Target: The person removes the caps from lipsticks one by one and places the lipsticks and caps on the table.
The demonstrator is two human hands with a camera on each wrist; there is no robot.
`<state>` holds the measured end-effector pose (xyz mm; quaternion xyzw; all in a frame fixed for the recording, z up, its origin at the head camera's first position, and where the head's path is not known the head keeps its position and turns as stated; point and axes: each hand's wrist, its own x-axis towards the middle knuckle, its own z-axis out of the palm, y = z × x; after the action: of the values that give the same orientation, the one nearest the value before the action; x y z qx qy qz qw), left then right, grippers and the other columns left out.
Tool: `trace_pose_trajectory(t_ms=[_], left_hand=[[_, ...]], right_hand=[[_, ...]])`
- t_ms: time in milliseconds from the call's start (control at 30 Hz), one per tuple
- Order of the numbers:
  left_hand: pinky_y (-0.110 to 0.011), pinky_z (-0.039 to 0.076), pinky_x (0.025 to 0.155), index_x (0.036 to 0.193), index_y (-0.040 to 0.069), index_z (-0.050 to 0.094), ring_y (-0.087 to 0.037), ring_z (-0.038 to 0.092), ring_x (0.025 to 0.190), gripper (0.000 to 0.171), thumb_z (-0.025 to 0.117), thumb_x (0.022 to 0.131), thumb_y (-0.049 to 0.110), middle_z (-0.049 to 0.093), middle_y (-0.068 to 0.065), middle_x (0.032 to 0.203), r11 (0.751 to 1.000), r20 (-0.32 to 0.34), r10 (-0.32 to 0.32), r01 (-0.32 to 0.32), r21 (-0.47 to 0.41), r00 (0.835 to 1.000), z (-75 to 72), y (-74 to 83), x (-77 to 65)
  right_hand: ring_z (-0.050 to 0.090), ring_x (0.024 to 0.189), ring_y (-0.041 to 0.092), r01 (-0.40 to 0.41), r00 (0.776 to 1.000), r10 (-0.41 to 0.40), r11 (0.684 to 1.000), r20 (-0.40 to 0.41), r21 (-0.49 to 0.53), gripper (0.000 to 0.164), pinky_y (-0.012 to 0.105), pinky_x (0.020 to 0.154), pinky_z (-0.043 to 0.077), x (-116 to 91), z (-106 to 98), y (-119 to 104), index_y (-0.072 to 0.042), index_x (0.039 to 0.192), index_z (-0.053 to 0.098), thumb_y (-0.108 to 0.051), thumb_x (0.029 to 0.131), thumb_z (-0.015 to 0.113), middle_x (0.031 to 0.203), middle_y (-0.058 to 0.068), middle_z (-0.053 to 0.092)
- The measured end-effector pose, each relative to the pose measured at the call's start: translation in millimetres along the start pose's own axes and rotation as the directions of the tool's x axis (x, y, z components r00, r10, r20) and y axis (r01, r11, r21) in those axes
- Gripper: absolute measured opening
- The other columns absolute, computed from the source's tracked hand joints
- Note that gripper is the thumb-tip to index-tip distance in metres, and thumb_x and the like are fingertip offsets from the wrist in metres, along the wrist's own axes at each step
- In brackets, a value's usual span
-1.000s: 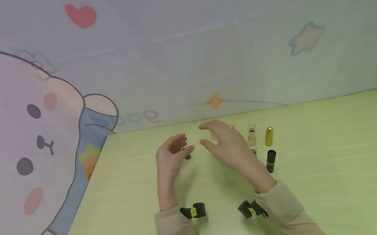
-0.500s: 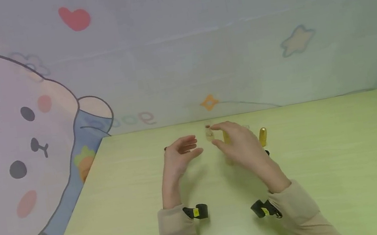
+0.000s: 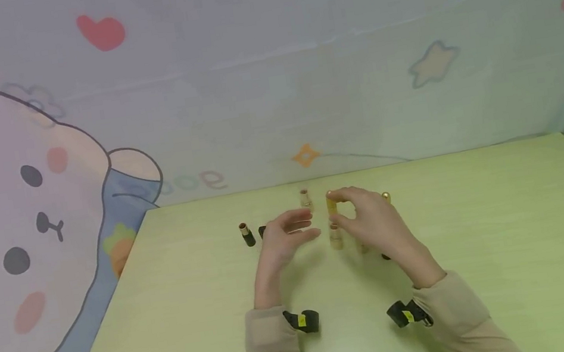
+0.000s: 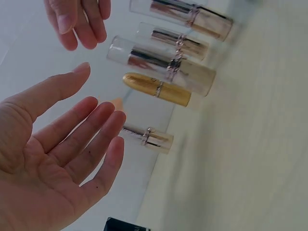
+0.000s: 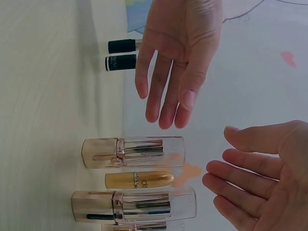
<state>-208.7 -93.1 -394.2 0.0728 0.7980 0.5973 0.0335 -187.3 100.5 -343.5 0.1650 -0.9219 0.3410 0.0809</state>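
Note:
In the head view my left hand (image 3: 287,240) hovers over the table, fingers loosely bent, holding nothing. Facing it, my right hand (image 3: 375,220) has thumb and fingers spread apart, also with nothing in it. Between and beyond them stand a gold bullet-shaped lipstick (image 3: 332,205) and lipsticks with clear caps, one at the back (image 3: 306,199) and one nearer (image 3: 336,237). The right wrist view shows the gold lipstick (image 5: 139,180) upright between two clear-capped lipsticks (image 5: 132,152), apart from both hands. A black lipstick (image 3: 247,235) without its cap stands left of my left hand.
A second black piece (image 3: 262,232) is partly hidden behind my left hand. Another gold lipstick (image 3: 386,197) and further tubes are mostly covered by my right hand. A printed cloth (image 3: 247,84) hangs behind the table's (image 3: 485,231) back edge.
Both hands have moved to the right over the table, staying apart and holding nothing. The black lipstick at the left has come into sight; the head view has turned slightly right.

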Motion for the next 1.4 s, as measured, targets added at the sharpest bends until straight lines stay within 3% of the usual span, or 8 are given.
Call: trace_pose_trajectory(t_ms=[233, 600, 1100, 1400], left_hand=[[-0.041, 0.045, 0.105, 0.127, 0.011, 0.061, -0.025, 0.058, 0.121, 0.049, 0.076, 0.08, 0.015, 0.064, -0.009, 0.128, 0.999, 0.069, 0.037, -0.038, 0.018, 0.997, 12.6, -7.6, 3.5], [-0.052, 0.034, 0.111, 0.126, 0.017, 0.061, -0.024, 0.058, 0.122, 0.049, 0.076, 0.079, 0.015, 0.065, -0.004, 0.128, 0.995, 0.115, -0.058, 0.067, -0.077, 0.992, 29.8, -21.3, 8.9], [-0.046, 0.041, 0.107, 0.119, 0.009, 0.066, -0.025, 0.064, 0.111, 0.039, 0.074, 0.081, 0.005, 0.07, -0.011, 0.117, 0.998, 0.102, -0.057, 0.055, 0.014, 0.993, 40.2, -28.0, 13.7], [-0.039, 0.047, 0.101, 0.113, 0.005, 0.069, -0.025, 0.067, 0.104, 0.033, 0.072, 0.08, 0.002, 0.072, -0.013, 0.11, 0.998, 0.082, -0.034, 0.03, 0.051, 0.996, 41.9, -27.4, 13.6]], right_hand=[[0.059, 0.118, 0.033, -0.037, 0.998, 0.037, 0.999, 0.045, 0.011, 0.039, 0.053, 0.096, 0.047, 1, 6, 5, -0.008, 0.124, 0.062, -0.025, 0.089, 0.068, 0.124, 0.012, 0.066], [0.059, 0.117, 0.035, -0.06, 0.993, 0.062, 0.998, 0.1, -0.03, 0.039, 0.053, 0.095, 0.048, 4, 14, 10, -0.007, 0.124, 0.062, -0.026, 0.09, 0.066, 0.125, 0.014, 0.065], [0.061, 0.114, 0.035, -0.071, 0.99, 0.079, 0.995, 0.113, -0.076, 0.036, 0.051, 0.094, 0.049, 4, 20, 12, -0.005, 0.121, 0.064, -0.023, 0.09, 0.065, 0.119, 0.014, 0.068], [0.065, 0.106, 0.033, -0.036, 0.994, 0.045, 0.995, 0.098, -0.098, 0.033, 0.048, 0.086, 0.052, 3, 23, 10, -0.005, 0.12, 0.065, -0.02, 0.09, 0.065, 0.112, 0.012, 0.071]])
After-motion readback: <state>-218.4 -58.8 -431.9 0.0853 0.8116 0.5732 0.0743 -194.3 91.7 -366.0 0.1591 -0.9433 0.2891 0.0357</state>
